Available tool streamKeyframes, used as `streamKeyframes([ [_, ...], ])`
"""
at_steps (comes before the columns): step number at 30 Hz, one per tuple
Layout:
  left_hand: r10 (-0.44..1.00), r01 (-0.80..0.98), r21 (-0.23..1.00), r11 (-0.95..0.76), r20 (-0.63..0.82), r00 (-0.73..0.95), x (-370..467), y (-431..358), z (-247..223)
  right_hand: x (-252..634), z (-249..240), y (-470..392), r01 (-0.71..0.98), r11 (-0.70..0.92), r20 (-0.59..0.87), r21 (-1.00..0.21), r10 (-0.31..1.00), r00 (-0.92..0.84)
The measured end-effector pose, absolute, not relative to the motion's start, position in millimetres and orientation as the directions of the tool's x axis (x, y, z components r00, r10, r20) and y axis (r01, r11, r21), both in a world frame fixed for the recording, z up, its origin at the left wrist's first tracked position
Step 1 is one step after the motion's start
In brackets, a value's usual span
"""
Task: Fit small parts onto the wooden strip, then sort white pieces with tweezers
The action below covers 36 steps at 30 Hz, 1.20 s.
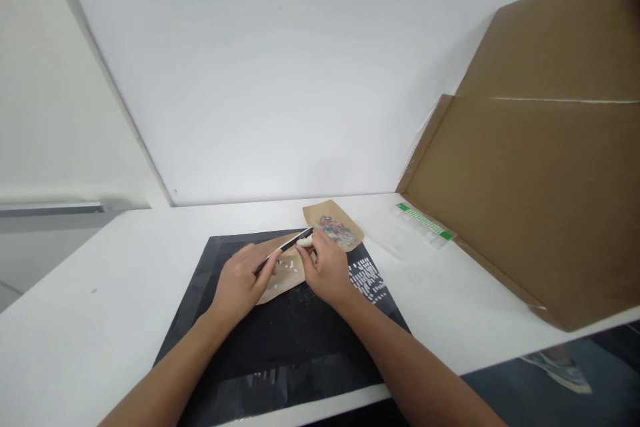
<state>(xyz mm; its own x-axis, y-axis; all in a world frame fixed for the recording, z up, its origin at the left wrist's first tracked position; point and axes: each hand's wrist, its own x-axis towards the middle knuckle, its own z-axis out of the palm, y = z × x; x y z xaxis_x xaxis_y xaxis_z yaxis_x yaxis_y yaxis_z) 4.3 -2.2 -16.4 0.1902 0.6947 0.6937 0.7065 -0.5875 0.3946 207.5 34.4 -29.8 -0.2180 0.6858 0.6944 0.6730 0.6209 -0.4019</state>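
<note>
My left hand (243, 278) is closed on a thin black strip (290, 243) with a pale edge, which slants up to the right. Against the strip's upper end, my right hand (327, 267) pinches a small white piece (305, 241); its exact kind is too small to tell. Under both hands lies a brown paper packet (280, 290) with a clear window and white bits in it, partly covered by my fingers. A second brown packet (333, 217) with a clear window and colourful contents lies just beyond my right hand.
A black mat (290, 347) covers part of the white table (90, 307). Several small white pieces (365, 277) lie in rows at its right side. Further right are a clear plastic bag with a green label (425, 221) and a large upright cardboard sheet (540, 193). A wall rises behind.
</note>
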Motion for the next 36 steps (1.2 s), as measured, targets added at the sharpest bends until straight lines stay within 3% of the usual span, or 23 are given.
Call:
streamKeyframes([
  [6, 0.703, 0.681, 0.424, -0.597, 0.685, 0.191, 7.3, -4.3, -15.9, 204.9, -29.5, 31.4, 0.733, 0.556, 0.73, -0.393, 0.673, -0.12],
  [11, 0.696, 0.677, 0.426, -0.6, 0.695, 0.18, 6.6, -4.9, -15.7, 200.7, -28.9, 26.3, 0.769, 0.585, 0.735, -0.258, 0.635, -0.236],
  [16, 0.69, 0.679, 0.414, -0.606, 0.699, 0.189, 6.1, -5.6, -17.0, 202.1, -26.3, 28.5, 0.788, 0.53, 0.759, -0.312, 0.638, -0.129],
  [22, 0.674, 0.681, 0.401, -0.613, 0.714, 0.187, 5.8, -5.3, -16.4, 202.6, -27.8, 28.0, 0.752, 0.614, 0.738, -0.239, 0.619, -0.27],
  [27, 0.673, 0.677, 0.406, -0.614, 0.717, 0.18, 6.5, -6.4, -17.0, 206.0, -25.4, 31.1, 0.783, 0.541, 0.781, -0.307, 0.613, -0.117],
  [33, 0.676, 0.676, 0.41, -0.613, 0.715, 0.18, 5.4, -5.8, -18.6, 202.0, -26.3, 26.2, 0.734, 0.602, 0.739, -0.314, 0.641, -0.209],
  [36, 0.672, 0.673, 0.407, -0.617, 0.718, 0.181, 5.5, -5.6, -18.2, 202.9, -24.5, 27.5, 0.741, 0.572, 0.752, -0.352, 0.644, -0.139],
])
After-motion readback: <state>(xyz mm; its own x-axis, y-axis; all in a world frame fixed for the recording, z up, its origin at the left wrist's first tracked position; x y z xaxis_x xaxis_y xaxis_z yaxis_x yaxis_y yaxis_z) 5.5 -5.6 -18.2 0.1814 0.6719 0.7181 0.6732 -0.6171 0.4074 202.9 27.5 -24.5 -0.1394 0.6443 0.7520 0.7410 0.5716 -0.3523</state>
